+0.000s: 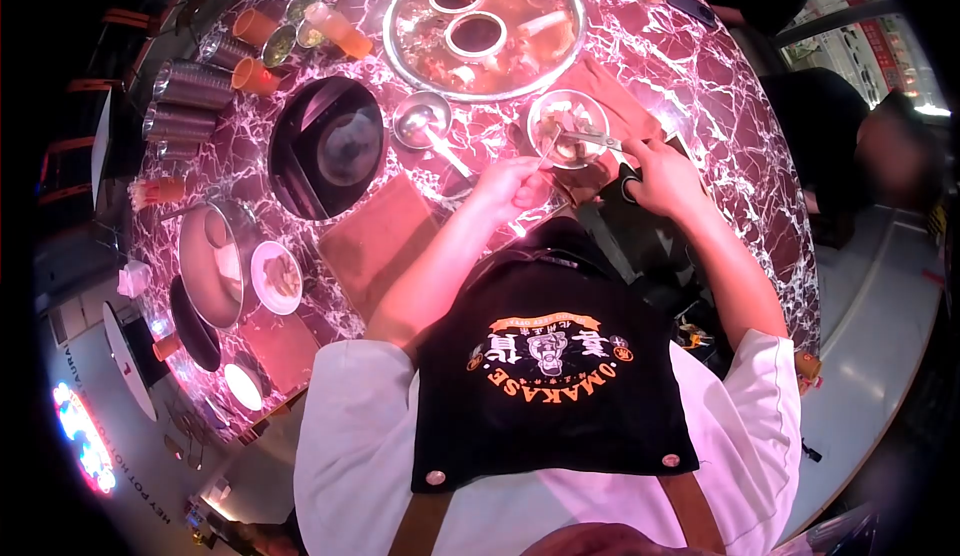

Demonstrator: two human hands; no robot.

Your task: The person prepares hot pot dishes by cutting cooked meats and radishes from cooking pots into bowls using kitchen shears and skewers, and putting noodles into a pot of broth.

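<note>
My right hand (662, 178) is closed on a pair of scissors (600, 140) with dark handles, the blades reaching over a white bowl (603, 116). Inside that bowl lie pale and brownish pieces of food (570, 121). Just below the bowl's near left rim, my left hand (518, 186) is closed round a thin, light-coloured utensil (547, 149) whose tip points into the bowl; its exact kind is too small to tell. A metal ladle (424, 122) lies to the left of my left hand, and a brown napkin (612, 96) shows beside the bowl.
A large round hot pot (392, 46) with broth and two dark round cups stands ahead. To its left are a black plate (285, 181), orange cups (254, 26) and stacked metal cups (190, 84). A metal pot (187, 256) stands at lower left. Another person (840, 146) is at right.
</note>
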